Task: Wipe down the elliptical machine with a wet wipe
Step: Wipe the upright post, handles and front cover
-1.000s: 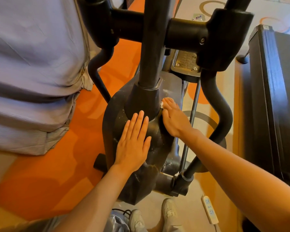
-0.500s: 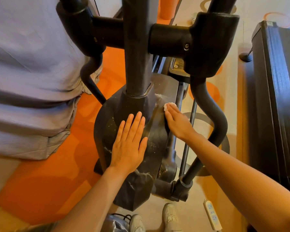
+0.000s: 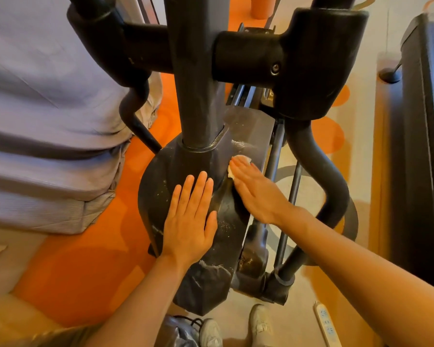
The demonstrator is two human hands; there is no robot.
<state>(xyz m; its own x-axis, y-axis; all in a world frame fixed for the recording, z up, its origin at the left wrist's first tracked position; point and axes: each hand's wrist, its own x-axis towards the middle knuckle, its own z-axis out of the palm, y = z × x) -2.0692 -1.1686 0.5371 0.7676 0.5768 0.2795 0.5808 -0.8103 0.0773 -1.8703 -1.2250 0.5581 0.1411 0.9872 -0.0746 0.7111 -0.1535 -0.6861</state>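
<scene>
Two hands on the elliptical machine (image 3: 161, 196) housing. My left hand (image 3: 189, 221) lies flat, fingers straight, holding nothing. Right hand (image 3: 256, 194) presses the wet wipe (image 3: 241, 160) flat under its fingertips beside the upright post (image 3: 196, 96); dusty panel (image 3: 251, 128) lies just beyond, so right hand's nearer.

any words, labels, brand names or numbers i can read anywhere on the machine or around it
None can be read.
The black plastic shroud of the elliptical machine shows only dust and scuffs, no print.
A small metal plate behind the crossbar may carry a label; it is mostly hidden and too blurred to read.
The white power strip on the floor has blue marks, too small to read.
The white wet wipe under the right hand shows no print.
</scene>
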